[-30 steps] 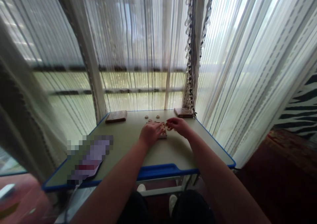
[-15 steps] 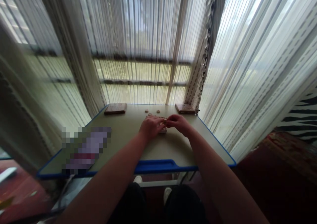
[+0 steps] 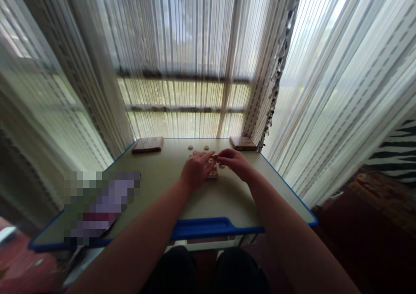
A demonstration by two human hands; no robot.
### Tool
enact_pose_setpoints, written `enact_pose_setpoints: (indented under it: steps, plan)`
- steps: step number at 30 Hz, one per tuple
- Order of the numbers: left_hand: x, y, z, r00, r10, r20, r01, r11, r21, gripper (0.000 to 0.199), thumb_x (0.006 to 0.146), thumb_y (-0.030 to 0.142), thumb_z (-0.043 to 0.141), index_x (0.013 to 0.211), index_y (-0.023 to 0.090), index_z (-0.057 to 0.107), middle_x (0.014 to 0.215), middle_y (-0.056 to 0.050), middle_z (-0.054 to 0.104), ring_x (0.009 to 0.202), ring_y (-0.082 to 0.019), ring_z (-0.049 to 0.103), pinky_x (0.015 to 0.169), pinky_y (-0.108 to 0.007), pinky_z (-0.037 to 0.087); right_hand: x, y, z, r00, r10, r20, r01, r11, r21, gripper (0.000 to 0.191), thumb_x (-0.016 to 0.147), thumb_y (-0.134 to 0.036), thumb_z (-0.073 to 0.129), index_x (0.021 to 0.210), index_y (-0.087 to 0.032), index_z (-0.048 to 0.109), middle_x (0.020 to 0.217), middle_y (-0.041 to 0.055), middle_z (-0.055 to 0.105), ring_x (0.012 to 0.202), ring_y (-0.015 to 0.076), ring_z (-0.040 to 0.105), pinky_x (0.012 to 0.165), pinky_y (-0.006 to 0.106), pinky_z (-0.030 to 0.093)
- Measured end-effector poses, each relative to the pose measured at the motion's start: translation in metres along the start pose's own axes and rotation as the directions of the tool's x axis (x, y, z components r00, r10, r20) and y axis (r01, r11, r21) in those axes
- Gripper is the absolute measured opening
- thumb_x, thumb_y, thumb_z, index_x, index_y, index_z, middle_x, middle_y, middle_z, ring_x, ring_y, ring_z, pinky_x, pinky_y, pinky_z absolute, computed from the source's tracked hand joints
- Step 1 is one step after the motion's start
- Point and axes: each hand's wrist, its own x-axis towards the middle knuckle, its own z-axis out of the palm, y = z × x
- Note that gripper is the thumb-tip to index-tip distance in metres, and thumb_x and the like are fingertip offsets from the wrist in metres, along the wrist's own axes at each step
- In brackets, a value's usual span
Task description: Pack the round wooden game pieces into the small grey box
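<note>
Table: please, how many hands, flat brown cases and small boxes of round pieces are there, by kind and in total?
Hands, left hand and right hand: 2
Flat brown cases: 2
Small box of round pieces: 1
Total: 5, pieces not counted

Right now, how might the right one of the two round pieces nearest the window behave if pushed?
Lying flat and low, the round piece would probably slide rather than tip. Its round outline suggests possible rolling on edge. Its small size suggests little weight.

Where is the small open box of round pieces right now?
In the head view, the box sits mid-table, partly under the left hand, with the right hand just beside it.
</note>
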Motion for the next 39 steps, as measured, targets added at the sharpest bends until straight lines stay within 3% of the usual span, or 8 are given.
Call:
enact_pose_setpoints:
  steps: [6,15,23,28,33,39]
  plan:
    - [0.0003,0.0007,-0.0007,1.000,0.022,-0.008,-0.022,1.000,-0.011,0.024,0.080,0.027,0.050,0.099,0.017,0.061,0.090,-0.007,0.064,0.087,-0.018,0.056,0.082,-0.033,0.042,-0.0019,-0.0003,0.0004,0.998,0.053,0.028,-0.056,0.993,0.105,0.037,0.057,-0.028,0.073,0.087,-0.016,0.055,0.074,0.0025,0.063,0.067,0.0134,0.059,0.061,0.027,0.046]
    - [0.0036,0.0071,-0.0082,0.997,-0.006,-0.079,0.001,0.998,-0.066,0.028,0.078,0.034,0.052,0.097,0.015,0.062,0.084,-0.006,0.065,0.082,-0.018,0.056,0.079,-0.032,0.044,-0.0037,-0.0072,0.0052,0.998,-0.020,-0.064,0.019,1.000,-0.022,0.023,0.063,-0.026,0.064,0.082,-0.015,0.061,0.063,-0.0004,0.059,0.052,0.0078,0.049,0.045,0.021,0.036]
    - [0.0006,0.0024,-0.0039,0.999,-0.008,0.043,0.011,0.998,-0.065,0.025,0.078,0.027,0.051,0.098,0.017,0.062,0.088,-0.006,0.065,0.083,-0.017,0.056,0.079,-0.031,0.043,-0.0010,-0.0006,0.0013,0.999,0.003,-0.036,-0.005,0.998,-0.065,0.034,0.063,-0.029,0.066,0.093,-0.014,0.063,0.067,0.0024,0.062,0.053,0.0082,0.049,0.047,0.022,0.038]
    - [0.0026,0.0044,-0.0058,0.998,-0.033,0.055,0.037,0.997,-0.064,0.020,0.077,0.028,0.053,0.089,0.016,0.063,0.081,-0.005,0.064,0.077,-0.016,0.056,0.074,-0.030,0.043,-0.0021,-0.0022,0.0003,1.000,0.011,-0.006,-0.011,0.996,-0.093,0.027,0.062,-0.031,0.067,0.081,-0.012,0.065,0.069,0.0044,0.063,0.056,0.0096,0.052,0.053,0.024,0.041]
    - [0.0044,0.0066,-0.0093,0.992,-0.111,0.062,0.117,0.987,-0.110,0.017,0.072,0.028,0.058,0.081,0.015,0.063,0.071,-0.004,0.063,0.067,-0.014,0.054,0.065,-0.027,0.043,-0.0077,-0.0074,-0.0006,0.994,-0.007,0.112,0.028,0.982,-0.187,0.035,0.060,-0.030,0.069,0.091,-0.013,0.065,0.077,0.0050,0.064,0.060,0.0093,0.051,0.056,0.024,0.041]
    - [0.0038,0.0056,-0.0084,0.991,-0.086,0.102,0.098,0.989,-0.115,0.019,0.071,0.025,0.058,0.085,0.016,0.065,0.077,-0.004,0.064,0.070,-0.014,0.056,0.068,-0.027,0.044,-0.0082,-0.0050,-0.0023,0.995,-0.033,0.092,0.060,0.946,-0.318,0.035,0.061,-0.033,0.067,0.089,-0.012,0.065,0.072,0.0043,0.063,0.058,0.0092,0.049,0.053,0.023,0.039]
